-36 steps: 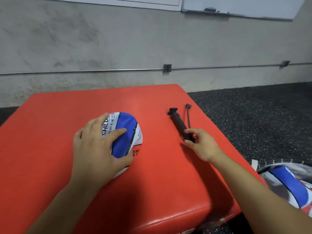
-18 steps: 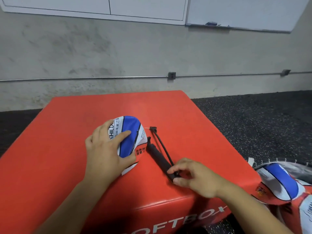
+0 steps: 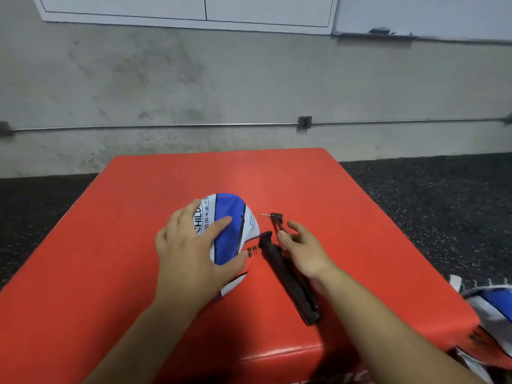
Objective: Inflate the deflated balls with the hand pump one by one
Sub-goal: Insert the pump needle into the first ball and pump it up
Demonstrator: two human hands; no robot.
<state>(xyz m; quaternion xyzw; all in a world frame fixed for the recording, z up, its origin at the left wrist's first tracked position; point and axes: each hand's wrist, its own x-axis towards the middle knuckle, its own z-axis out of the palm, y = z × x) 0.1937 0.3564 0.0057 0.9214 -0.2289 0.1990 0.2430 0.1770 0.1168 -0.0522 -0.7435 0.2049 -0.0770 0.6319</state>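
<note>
Pump [image 3: 291, 281] now lies on the red surface [image 3: 97, 286] right beside the ball [image 3: 230, 228], pulled in from the far right of the top where it lay a second ago. Its body runs diagonally, near end toward the front edge, far end almost touching the ball's rim. Right hand [image 3: 303, 249] has slid up from the pump's near end to the hose [image 3: 278, 224]; fingers pinching the thin hose, rest of hand loosely spread. Needle [image 3: 266, 215] at the hose tip points left at the ball, just short of it, not inserted. Left hand [image 3: 194, 245] unchanged: flat, fingers splayed, pressing the flat blue-and-white ball down on the surface. Ball still fully deflated, folded like a cap.

Meaning: tool fetched and staged, next is likely finding the valve and pushing the needle in; the valve is not visible from here. No pumping yet.

Far right, off the surface on the floor, more deflated balls [image 3: 493, 306] wait. Wall behind.
</note>
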